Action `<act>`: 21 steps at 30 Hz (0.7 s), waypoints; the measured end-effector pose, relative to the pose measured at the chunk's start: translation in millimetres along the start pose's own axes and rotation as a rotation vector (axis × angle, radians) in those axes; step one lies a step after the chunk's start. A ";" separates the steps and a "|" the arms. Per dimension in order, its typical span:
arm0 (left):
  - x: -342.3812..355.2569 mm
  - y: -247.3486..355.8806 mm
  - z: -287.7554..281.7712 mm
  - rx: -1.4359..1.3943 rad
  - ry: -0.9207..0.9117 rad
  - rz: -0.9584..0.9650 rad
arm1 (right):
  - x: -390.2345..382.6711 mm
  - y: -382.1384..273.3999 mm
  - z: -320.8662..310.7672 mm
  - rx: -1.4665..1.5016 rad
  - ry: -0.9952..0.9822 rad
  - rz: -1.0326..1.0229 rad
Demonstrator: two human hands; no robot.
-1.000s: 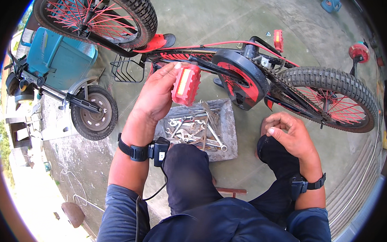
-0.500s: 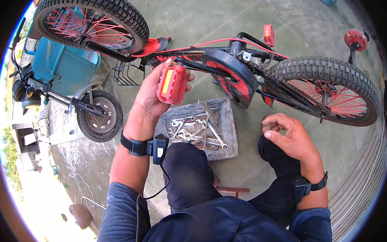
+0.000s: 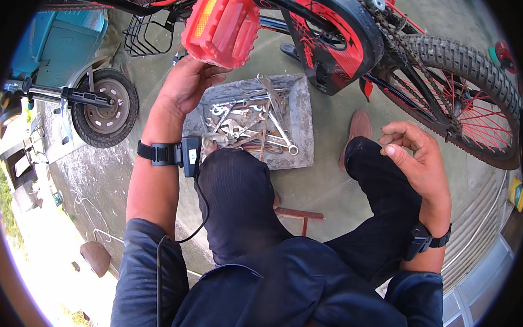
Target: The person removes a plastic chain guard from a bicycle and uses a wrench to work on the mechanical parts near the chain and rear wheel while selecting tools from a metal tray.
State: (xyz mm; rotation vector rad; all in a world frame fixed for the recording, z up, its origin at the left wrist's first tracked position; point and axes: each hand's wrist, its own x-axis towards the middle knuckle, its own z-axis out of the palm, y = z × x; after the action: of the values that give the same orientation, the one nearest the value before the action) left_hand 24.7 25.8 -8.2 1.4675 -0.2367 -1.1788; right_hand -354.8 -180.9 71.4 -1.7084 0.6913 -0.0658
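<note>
A red pedal with a yellow reflector point(image 3: 221, 27) fills the upper middle, by the end of a black crank arm point(image 3: 290, 9); whether they are joined I cannot tell. My left hand point(image 3: 187, 85) is closed on the pedal from below, fingers partly hidden. My right hand point(image 3: 408, 161) hangs near my bent knee, fingers loosely curled and apart, holding nothing. Between hands and bicycle lies a grey tray point(image 3: 299, 122) of wrenches and other metal tools. The bicycle's red-and-black chain guard point(image 3: 338, 57) stands above the tray.
The bicycle's spoked wheel point(image 3: 479, 121) is at right, its wire basket point(image 3: 147, 35) at upper left. A teal vehicle point(image 3: 61, 43) with a small wheel point(image 3: 107, 108) stands at left. Below the tray lies a reddish bar frame point(image 3: 301, 214); a cord point(image 3: 100, 235) lies at lower left.
My left hand and the pedal have moved up in the picture. The bicycle and tray also sit higher in view, and the bicycle looks closer. My right hand appears farther right and higher.
</note>
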 end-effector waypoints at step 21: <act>-30.1 -248.0 -127.6 1.306 -0.161 -0.237 | 28.0 20.5 18.1 0.030 0.017 0.257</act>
State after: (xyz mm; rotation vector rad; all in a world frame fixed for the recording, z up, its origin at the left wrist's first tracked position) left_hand -7.8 202.2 -223.9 2.5521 -1.1199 -1.3876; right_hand -332.8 -180.3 38.9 -1.5791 0.9128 0.0883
